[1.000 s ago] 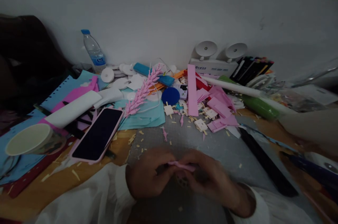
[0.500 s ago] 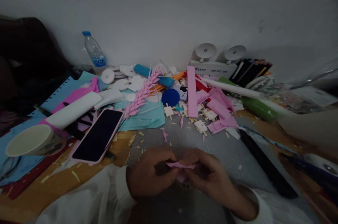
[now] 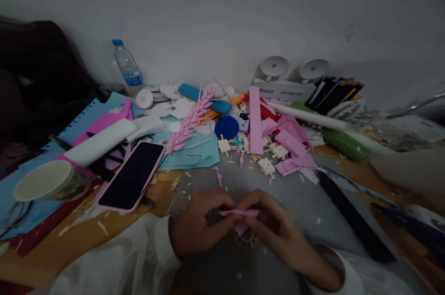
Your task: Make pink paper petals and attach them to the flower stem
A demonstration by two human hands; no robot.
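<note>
A small strip of pink crepe paper (image 3: 240,212) is pinched between my two hands above the grey mat (image 3: 201,184). My left hand (image 3: 205,223) is closed on its left part, thumb and fingertips together. From the other side my right hand (image 3: 274,230) grips it the same way. Just below the fingers, a roll of tape (image 3: 246,239) shows partly, with a bit of the pink paper over it. Two small twisted pink paper pieces (image 3: 219,177) lie on the mat beyond my hands. Farther back rests a pink paper wheat ear (image 3: 191,121).
To the left are a phone (image 3: 132,177), a paper cup (image 3: 45,181) and a water bottle (image 3: 128,65). Pink paper strips (image 3: 255,121), stick scraps and a blue round lid (image 3: 226,127) crowd the back. A long black bar (image 3: 354,216) lies at right.
The view has shifted slightly, so the table things sit a little farther right. My fingers have shifted a little on the pink paper, and more of the tape roll shows below them.
</note>
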